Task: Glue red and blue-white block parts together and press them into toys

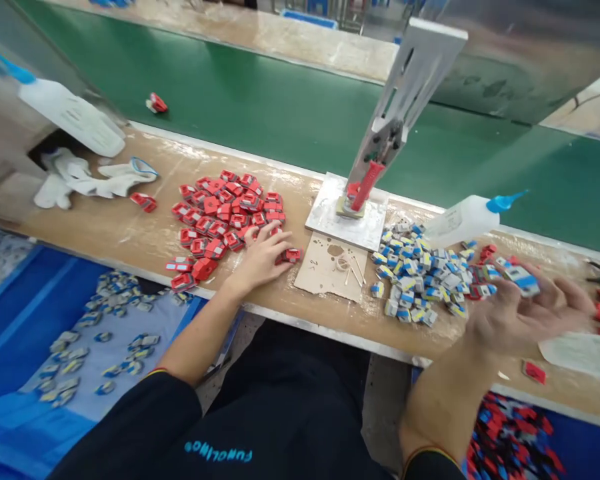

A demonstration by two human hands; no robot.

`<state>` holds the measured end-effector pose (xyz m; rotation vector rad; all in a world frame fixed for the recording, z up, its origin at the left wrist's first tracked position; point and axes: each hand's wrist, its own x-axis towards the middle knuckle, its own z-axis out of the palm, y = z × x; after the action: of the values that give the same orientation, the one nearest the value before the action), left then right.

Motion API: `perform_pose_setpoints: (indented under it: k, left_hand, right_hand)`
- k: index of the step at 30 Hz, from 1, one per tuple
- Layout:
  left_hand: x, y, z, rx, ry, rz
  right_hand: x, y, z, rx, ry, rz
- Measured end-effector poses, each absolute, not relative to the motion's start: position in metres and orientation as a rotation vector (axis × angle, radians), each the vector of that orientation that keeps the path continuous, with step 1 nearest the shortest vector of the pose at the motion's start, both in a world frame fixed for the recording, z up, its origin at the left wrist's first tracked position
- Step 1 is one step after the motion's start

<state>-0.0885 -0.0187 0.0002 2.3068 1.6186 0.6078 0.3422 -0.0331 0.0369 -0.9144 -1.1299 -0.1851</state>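
The left hand (pixel 264 257) pinches a small red plastic part (pixel 291 255) between its fingers beside the red pile (pixel 225 213), while the right hand (pixel 523 313), fingers half-curled, holds a blue-and-white plastic part (pixel 523 279).

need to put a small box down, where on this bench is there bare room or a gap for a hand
Bare wood lies between the white gloves and the red pile, and along the near edge under the cardboard scrap. It is crowded from the blue-and-white pile rightwards, where the right hand hovers.

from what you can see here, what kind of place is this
Most likely a factory assembly line: a green conveyor belt behind the workbench, heaps of identical red plastic parts and blue-and-white parts, and a small hand press.
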Motion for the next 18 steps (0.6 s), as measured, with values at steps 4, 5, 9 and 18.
perform_pose_setpoints:
  k: [4,5,9,18]
  left_hand:
    - [-0.089,-0.041,0.012,2.154,1.649,0.985]
    - [-0.087,-0.046,0.015,2.082,1.619,1.102]
    - [-0.068,-0.065,0.021,1.675,1.35,1.434]
    - [-0.007,-0.073,0.022,1.041,0.921,1.372]
  right_hand:
    - [0.281,-0.058,0.058,-0.697,-1.164,0.137]
    - [0.266,-0.063,0.058,-0.683,-1.196,0.207]
    - [0.215,-0.08,0.049,-0.73,-1.306,0.488]
    - [0.189,-0.088,0.025,-0.82,-1.107,0.83]
